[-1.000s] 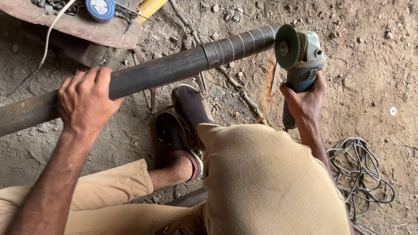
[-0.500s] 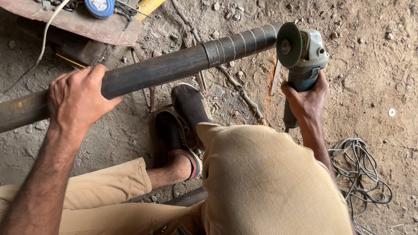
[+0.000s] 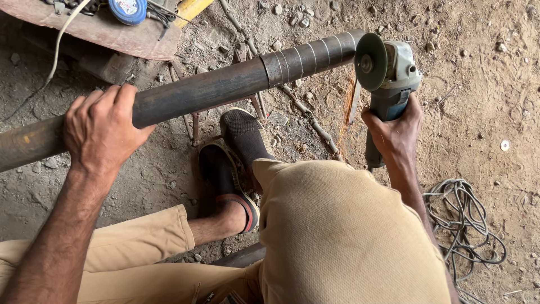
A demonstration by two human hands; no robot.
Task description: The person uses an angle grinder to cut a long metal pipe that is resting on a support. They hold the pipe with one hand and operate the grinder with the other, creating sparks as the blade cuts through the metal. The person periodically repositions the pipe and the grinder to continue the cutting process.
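A long dark steel pipe point(image 3: 208, 90) runs from lower left to upper right, with several light rings marked near its right end. My left hand point(image 3: 101, 126) grips the pipe from above at its left part. My right hand point(image 3: 395, 132) holds the handle of a grey angle grinder point(image 3: 388, 70), whose disc point(image 3: 370, 62) meets the pipe's right end. A thin streak of orange sparks falls below the disc. My two dark shoes point(image 3: 236, 152) rest on the ground under the pipe, and tan trousers cover my knees.
A rusty metal plate point(image 3: 112, 34) at the top left carries a blue tape measure point(image 3: 128, 9) and a yellow tool. A coiled grey cable point(image 3: 464, 225) lies at the right on the dirt floor. Thin rods and stones are scattered under the pipe.
My left hand has shifted slightly left along the pipe. The grinder disc stays at the pipe's end, and sparks now show below it.
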